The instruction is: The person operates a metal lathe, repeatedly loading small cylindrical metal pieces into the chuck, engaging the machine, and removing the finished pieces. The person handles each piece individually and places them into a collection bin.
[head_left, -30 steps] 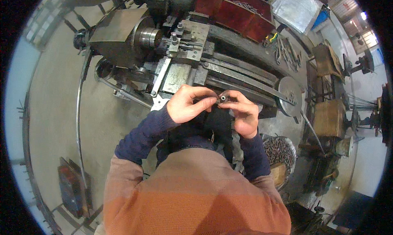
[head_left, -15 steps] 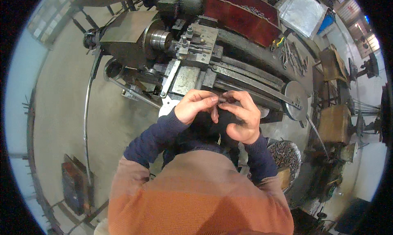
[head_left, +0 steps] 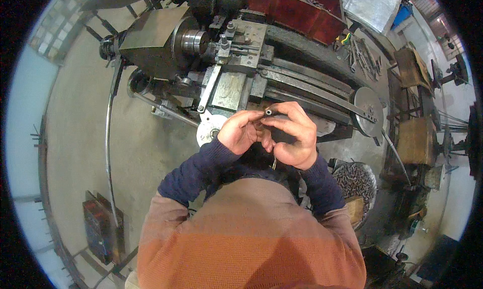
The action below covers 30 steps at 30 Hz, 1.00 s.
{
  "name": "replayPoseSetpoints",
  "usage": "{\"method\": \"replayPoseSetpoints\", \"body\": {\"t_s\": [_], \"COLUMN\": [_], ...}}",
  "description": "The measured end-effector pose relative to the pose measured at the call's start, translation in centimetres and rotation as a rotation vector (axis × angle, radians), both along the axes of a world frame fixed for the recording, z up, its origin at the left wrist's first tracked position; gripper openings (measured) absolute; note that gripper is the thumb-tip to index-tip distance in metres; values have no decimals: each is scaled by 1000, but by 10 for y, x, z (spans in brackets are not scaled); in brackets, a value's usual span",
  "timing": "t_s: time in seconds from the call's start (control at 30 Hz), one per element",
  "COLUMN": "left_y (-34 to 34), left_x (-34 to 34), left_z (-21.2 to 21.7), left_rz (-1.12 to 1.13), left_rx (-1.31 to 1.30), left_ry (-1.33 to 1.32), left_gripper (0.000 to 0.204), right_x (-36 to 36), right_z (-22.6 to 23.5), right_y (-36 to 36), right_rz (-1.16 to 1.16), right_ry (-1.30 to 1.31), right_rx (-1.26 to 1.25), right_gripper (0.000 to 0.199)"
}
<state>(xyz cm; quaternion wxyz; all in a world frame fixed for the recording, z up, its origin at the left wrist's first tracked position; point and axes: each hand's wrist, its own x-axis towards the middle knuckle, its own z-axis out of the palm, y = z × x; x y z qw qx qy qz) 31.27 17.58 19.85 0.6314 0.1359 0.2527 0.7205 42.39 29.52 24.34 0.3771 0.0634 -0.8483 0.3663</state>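
**Hands meet over a small tube at the lathe**

Both hands are raised together in front of the chest, at the centre of the view. A small dark tube [head_left: 268,112] is pinched between the fingertips of the two hands, its open end turned upward. The left hand [head_left: 242,132] is curled, fingers closed toward the tube from 9 o'clock. The right hand [head_left: 296,135] is folded around it from 3 o'clock, thumb and forefinger closed on the piece. How much of the tube lies inside the fingers cannot be told.

A lathe [head_left: 241,62] is seen beyond the hands at 12 o'clock, with its chuck [head_left: 193,41] at 11 o'clock and a handwheel [head_left: 369,110] at 2 o'clock. A bucket of metal parts [head_left: 355,181] stands at 4 o'clock, near the right elbow. Hand tools [head_left: 362,57] lie on a bench [head_left: 382,70] at 1 o'clock.
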Motion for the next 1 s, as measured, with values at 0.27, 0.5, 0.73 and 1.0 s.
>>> {"method": "replayPoseSetpoints", "body": {"t_s": [0.27,0.5,0.73,1.0], "left_y": [-2,-10,-10,-8], "left_x": [1,-3,-16,-8], "left_z": [5,27,10,7], "left_rz": [107,357,225,147], "left_rx": [-39,-165,-126,-113], "left_ry": [138,1268,684,601], "left_gripper": [31,19,30,31], "right_x": [1,5,5,4], "right_z": [-2,-15,-17,-31], "right_y": [0,6,7,4], "right_rz": [-9,-13,64,54], "right_ry": [-36,-94,-66,-112], "right_rx": [22,167,28,-42], "right_gripper": [39,38,38,41]}}
